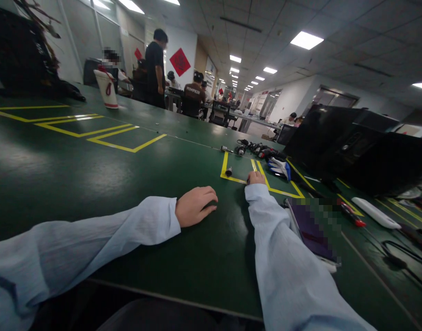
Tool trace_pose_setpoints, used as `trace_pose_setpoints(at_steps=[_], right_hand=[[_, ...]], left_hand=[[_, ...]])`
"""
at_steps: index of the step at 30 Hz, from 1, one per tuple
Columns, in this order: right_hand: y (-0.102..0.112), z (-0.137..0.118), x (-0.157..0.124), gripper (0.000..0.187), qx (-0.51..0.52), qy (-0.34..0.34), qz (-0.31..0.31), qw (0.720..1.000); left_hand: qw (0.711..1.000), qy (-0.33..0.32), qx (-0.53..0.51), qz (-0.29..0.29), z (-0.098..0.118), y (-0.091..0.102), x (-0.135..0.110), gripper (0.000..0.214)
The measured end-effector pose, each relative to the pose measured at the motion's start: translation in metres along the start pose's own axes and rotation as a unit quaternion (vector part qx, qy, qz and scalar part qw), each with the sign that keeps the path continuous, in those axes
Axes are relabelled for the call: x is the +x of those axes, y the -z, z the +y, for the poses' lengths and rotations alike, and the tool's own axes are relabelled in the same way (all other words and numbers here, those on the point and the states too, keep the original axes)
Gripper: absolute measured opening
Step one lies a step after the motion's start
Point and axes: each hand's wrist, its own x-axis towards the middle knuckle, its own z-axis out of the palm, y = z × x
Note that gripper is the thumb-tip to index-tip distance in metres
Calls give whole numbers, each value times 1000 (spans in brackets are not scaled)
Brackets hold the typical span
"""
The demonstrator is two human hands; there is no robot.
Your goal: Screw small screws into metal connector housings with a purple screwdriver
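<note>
My left hand [194, 207] rests on the green tabletop [145, 179], its thumb apart from the fingers and nothing in it. Farther forward, my right hand [256, 178] is closed at the edge of a yellow-taped box [235, 179]. Whatever it may hold is hidden by the hand. Inside that box, left of the right hand, stands a small dark metal cylinder [228, 171]. Another small metal cylinder [224, 149] lies just beyond the tape. To the right of my right hand is a white and blue work glove [279, 169].
A dark heap of cabled parts [252, 148] lies beyond the right hand. Beside my right forearm are a purple-screened tablet [312, 230], a red-tipped tool [351, 214] and a long white object [375, 212]. Large black cases [334, 138] stand right; a paper cup [106, 89] stands far left. People work behind.
</note>
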Motion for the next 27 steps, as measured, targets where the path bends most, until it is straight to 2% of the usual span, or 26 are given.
trace_pose_setpoints(at_steps=[4, 8, 10, 12, 14, 17, 21, 24, 27], right_hand=[[9, -10, -5, 10, 5, 14, 1, 1000], [25, -45, -27, 5, 34, 58, 6, 998], [34, -67, -46, 4, 90, 121, 14, 988], [43, -87, -65, 8, 171, 200, 23, 964], [49, -101, -79, 11, 222, 237, 22, 946], [53, -107, -85, 11, 250, 223, -9, 942], [49, -101, -74, 15, 253, 210, -58, 942], [45, -95, -64, 14, 233, 189, -57, 952], [40, -87, -54, 18, 201, 149, -21, 968]], left_hand=[[1000, -21, 10, -8, 1, -2, -2, 15], [999, -33, 22, 20, 1, -2, -8, 17], [998, -32, 32, 42, 2, -1, -12, 18], [997, -38, 39, 50, 3, 0, -15, 18], [997, -57, 44, 40, 3, 1, -18, 16], [996, -76, 49, 18, 4, 0, -18, 16], [996, -66, 60, -23, 4, -2, -14, 13], [994, -57, 72, -57, 5, -1, -9, 9], [993, -45, 82, -70, 8, 0, -5, 14]])
